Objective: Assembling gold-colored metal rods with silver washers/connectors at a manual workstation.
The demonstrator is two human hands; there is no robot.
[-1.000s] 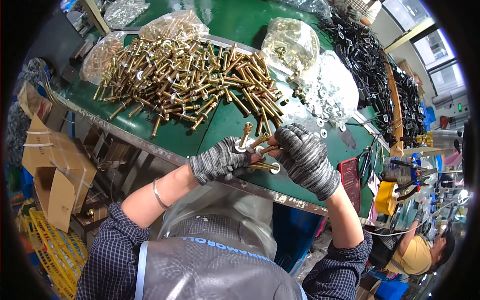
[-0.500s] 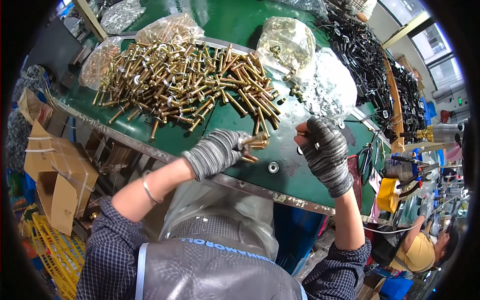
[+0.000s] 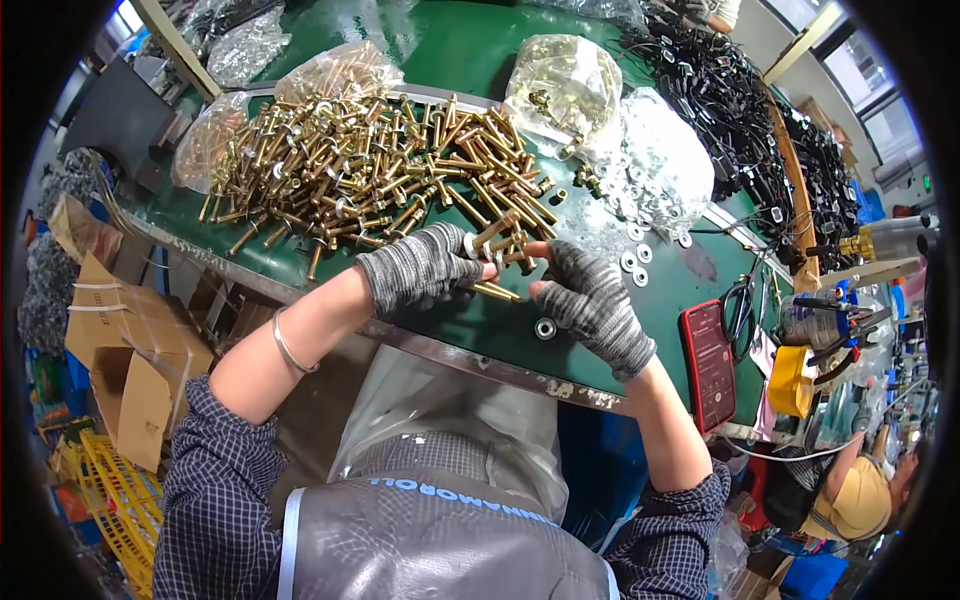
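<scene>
My left hand [image 3: 415, 268], in a striped grey fingerless glove, is closed around several brass-coloured bolts [image 3: 494, 232]; their shanks stick out past its fingers in different directions. A pale washer shows on one of them. From the right, my right hand [image 3: 597, 310], gloved alike, brings its bare index finger and thumb against the ends of these bolts. Whatever is between those fingertips is too small to make out. A loose washer [image 3: 545, 328] lies on the green tabletop [image 3: 480, 345] just below the two hands. Beyond them spreads a large heap of bolts [image 3: 340, 170], many with washers on.
Bags of brass nuts [image 3: 565, 85] and silver washers [image 3: 665, 150] lie at the far right, some washers loose. A red-cased phone [image 3: 708, 365] sits at the right edge. Black cables [image 3: 700, 90] pile beyond. Cardboard box [image 3: 135, 350] at left; another person [image 3: 850, 490] at right.
My right hand has moved left from beside the washers to the bolts in my left hand. My left hand has shifted slightly up and left. The phone shows more fully.
</scene>
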